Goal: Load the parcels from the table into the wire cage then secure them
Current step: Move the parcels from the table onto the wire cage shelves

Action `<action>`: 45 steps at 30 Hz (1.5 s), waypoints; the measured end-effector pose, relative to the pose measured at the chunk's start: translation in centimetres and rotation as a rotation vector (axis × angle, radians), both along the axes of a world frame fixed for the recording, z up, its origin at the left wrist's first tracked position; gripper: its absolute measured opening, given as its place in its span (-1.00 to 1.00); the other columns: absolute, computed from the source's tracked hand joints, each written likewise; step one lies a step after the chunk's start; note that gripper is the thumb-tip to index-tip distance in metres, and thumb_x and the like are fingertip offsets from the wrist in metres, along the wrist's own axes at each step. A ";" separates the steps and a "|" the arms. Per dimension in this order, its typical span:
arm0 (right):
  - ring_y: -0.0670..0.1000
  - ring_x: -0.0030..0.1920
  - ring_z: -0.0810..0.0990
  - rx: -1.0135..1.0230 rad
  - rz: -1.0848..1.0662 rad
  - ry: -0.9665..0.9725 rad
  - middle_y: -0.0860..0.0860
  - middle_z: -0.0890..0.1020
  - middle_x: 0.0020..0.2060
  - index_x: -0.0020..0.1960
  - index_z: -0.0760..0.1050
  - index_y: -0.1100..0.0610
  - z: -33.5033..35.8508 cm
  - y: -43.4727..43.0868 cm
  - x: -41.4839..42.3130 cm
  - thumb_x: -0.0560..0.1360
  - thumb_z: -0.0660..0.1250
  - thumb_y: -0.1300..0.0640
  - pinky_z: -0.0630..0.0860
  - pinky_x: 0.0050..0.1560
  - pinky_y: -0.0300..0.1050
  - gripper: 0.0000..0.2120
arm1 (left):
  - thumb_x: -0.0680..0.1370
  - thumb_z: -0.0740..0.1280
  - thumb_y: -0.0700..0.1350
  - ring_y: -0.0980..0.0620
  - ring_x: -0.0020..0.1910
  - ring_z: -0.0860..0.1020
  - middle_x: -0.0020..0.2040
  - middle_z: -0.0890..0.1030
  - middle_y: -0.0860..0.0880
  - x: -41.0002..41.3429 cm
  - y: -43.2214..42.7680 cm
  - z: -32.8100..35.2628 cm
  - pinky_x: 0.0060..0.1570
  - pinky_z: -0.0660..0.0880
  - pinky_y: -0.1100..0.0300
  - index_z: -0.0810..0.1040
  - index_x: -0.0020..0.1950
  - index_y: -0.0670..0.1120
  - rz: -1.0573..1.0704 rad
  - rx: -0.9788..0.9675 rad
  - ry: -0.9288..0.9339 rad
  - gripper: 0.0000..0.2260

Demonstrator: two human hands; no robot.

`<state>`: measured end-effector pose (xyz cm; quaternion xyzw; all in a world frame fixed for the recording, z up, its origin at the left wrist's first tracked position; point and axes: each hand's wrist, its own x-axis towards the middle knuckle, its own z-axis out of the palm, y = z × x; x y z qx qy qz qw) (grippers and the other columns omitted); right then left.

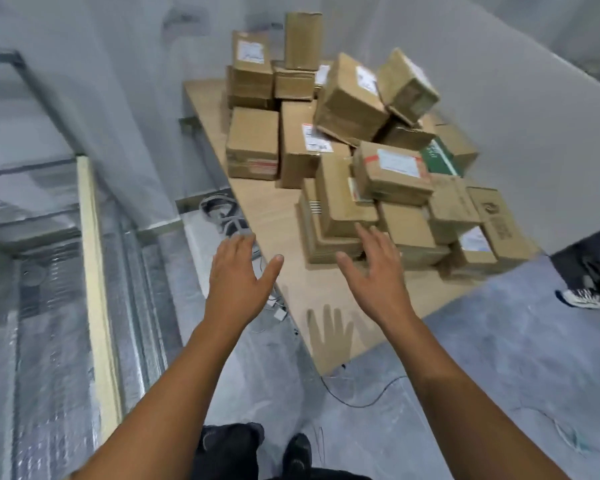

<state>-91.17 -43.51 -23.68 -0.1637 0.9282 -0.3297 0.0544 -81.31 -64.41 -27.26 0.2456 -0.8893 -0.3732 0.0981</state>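
Note:
Several brown cardboard parcels (347,140) are heaped on a light wooden table (274,216), some stacked, some tilted. The nearest stack (336,216) sits at the table's front part. My left hand (238,275) is stretched out with straight fingers over the table's left edge and holds nothing. My right hand (374,268) is spread open just in front of the nearest stack, fingertips close to it, holding nothing. The wire cage (49,271) stands at the left, blurred, with a pale wooden rail along its near side.
Cables (222,213) lie on the grey floor under and beside the table's left edge. Another person's leg and shoe (582,296) stand at the right, beyond the table. Grey walls enclose the back. A black cable (361,400) runs across the floor near the table's corner.

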 end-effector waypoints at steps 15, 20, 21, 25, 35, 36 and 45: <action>-0.03 0.64 0.00 -0.113 -0.143 -0.011 -0.02 0.15 0.65 0.63 0.19 -0.13 0.4 6.3 -7.4 0.62 0.25 -0.25 0.02 0.63 0.13 -0.37 | 0.66 0.25 0.22 -0.04 0.57 0.24 0.58 0.31 -0.08 -10.2 6.3 0.7 0.50 0.24 0.01 0.26 0.61 -0.08 -0.081 0.113 0.043 -0.38; 0.00 0.65 -0.03 0.006 -0.137 -0.027 -0.02 0.12 0.66 0.62 0.23 -0.10 -0.8 3.1 -10.9 0.55 0.15 -0.36 -0.07 0.62 0.08 -0.29 | 0.65 0.27 0.23 -0.08 0.57 0.26 0.60 0.27 -0.09 -16.4 4.8 -1.0 0.46 0.27 0.02 0.19 0.64 -0.07 -0.047 0.242 0.014 -0.34; 0.00 0.65 -0.05 0.037 -0.139 -0.023 -0.02 0.10 0.66 0.62 0.23 -0.10 -1.2 2.6 -11.6 0.56 0.15 -0.36 -0.10 0.61 0.07 -0.30 | 0.64 0.27 0.23 -0.09 0.57 0.26 0.60 0.25 -0.09 -17.6 4.6 -1.4 0.46 0.28 0.01 0.17 0.64 -0.07 -0.041 0.264 0.005 -0.32; 0.01 0.65 -0.12 0.138 -0.174 -0.037 0.02 0.02 0.68 0.59 0.29 -0.08 -2.8 1.1 -13.4 0.54 0.11 -0.38 -0.10 0.63 0.14 -0.30 | 0.59 0.32 0.28 -0.10 0.62 0.19 0.66 0.14 -0.08 -21.2 4.5 -3.2 0.52 0.25 -0.04 0.03 0.68 -0.05 -0.049 0.364 -0.064 -0.18; 0.09 0.64 -0.30 0.296 -0.193 0.025 0.12 -0.07 0.67 0.50 0.43 -0.05 -5.6 0.8 -14.0 0.52 0.08 -0.41 -0.39 0.55 0.12 -0.30 | 0.56 0.40 0.12 0.01 0.41 0.41 0.46 0.41 -0.02 -21.4 4.2 -6.3 0.23 0.40 0.10 0.10 0.63 0.18 -0.019 0.514 -0.130 -0.27; 0.13 0.65 -0.29 0.286 -0.182 0.042 0.14 -0.06 0.67 0.48 0.46 -0.04 -5.7 0.8 -13.9 0.52 0.10 -0.40 -0.38 0.55 0.14 -0.32 | 0.56 0.39 0.10 0.03 0.38 0.43 0.44 0.43 -0.01 -21.4 4.2 -6.2 0.23 0.42 0.10 0.13 0.62 0.18 -0.024 0.526 -0.125 -0.31; 0.16 0.63 -0.36 0.168 -0.098 0.056 0.11 -0.04 0.68 0.28 0.64 -0.01 -6.0 1.4 -13.4 0.54 0.17 -0.36 -0.46 0.55 0.11 -0.44 | 0.60 0.33 -0.08 0.36 0.17 0.55 0.19 0.57 0.42 -20.0 6.5 -4.6 0.10 0.50 0.33 0.38 0.44 0.28 0.056 0.719 -0.023 -0.55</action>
